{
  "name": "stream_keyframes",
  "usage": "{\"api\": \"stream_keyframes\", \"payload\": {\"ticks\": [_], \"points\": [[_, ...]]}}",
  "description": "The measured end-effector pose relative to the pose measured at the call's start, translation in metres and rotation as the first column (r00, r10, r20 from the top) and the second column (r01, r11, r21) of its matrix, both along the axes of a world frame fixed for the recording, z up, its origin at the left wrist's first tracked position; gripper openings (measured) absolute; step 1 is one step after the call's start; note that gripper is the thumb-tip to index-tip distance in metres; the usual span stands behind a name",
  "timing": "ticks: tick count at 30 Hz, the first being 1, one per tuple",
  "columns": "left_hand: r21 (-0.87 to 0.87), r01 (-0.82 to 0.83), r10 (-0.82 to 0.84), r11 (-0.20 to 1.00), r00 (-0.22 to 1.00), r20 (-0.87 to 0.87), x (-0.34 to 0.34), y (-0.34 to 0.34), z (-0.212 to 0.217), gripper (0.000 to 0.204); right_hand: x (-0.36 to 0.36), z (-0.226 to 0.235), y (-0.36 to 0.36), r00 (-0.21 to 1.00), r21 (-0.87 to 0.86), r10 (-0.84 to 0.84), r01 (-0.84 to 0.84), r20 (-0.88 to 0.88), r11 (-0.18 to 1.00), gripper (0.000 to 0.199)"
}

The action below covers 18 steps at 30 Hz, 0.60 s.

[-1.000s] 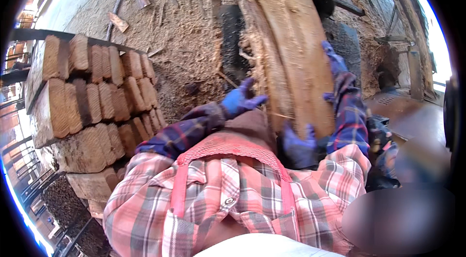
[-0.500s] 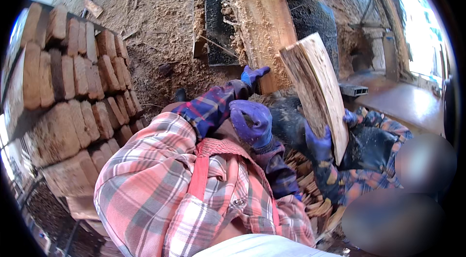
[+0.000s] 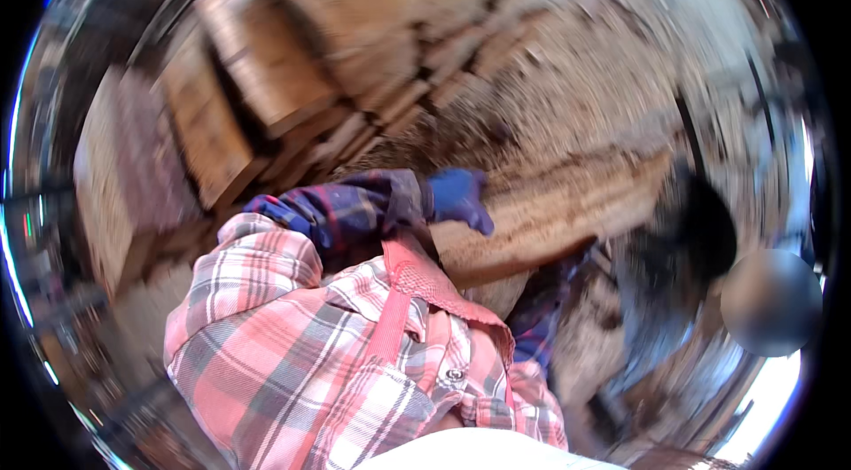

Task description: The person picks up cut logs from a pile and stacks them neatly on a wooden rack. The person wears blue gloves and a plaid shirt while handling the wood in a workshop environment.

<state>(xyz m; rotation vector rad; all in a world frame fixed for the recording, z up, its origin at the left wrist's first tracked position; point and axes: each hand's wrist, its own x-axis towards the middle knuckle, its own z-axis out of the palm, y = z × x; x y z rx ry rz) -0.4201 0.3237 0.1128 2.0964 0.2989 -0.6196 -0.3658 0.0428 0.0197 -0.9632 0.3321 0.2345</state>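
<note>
A thick, rough-edged wooden plank (image 3: 567, 213) lies across in front of me, its near end close to my chest. My left hand (image 3: 456, 199), in a blue-purple glove, grips that near end from above, thumb and fingers over the wood. My right sleeve (image 3: 539, 315), dark plaid, reaches up to the plank's lower edge. Whatever my right hand does there is hidden by the plank and smeared by motion.
Large stacked boards (image 3: 266, 53) rise at the upper left, close to my left arm. Sawdust-covered ground (image 3: 594, 71) spreads beyond the plank. A blurred person in dark clothing (image 3: 656, 293) is at the right.
My view has swung left, bringing the board stack in front. The plank has come off the black surface and turned crosswise, with my left hand on its end. The co-worker's raised plank is no longer seen.
</note>
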Motion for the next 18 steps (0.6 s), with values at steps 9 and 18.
{"api": "stream_keyframes", "payload": {"ticks": [9, 18], "points": [[-0.509, -0.567, 0.759, 0.648, 0.429, 0.489, -0.137, -0.058, 0.174, 0.059, 0.179, 0.207, 0.142, 0.411, -0.365, 0.61, -0.533, 0.677, 0.764, 0.05], [-0.097, -0.894, 0.232, 0.438, 0.008, 0.973, -0.188, -0.014, 0.1, 0.06, -0.08, 0.094, 0.333, -0.225, -0.617, 0.799, -0.757, 0.557, 0.217, 0.035]]}}
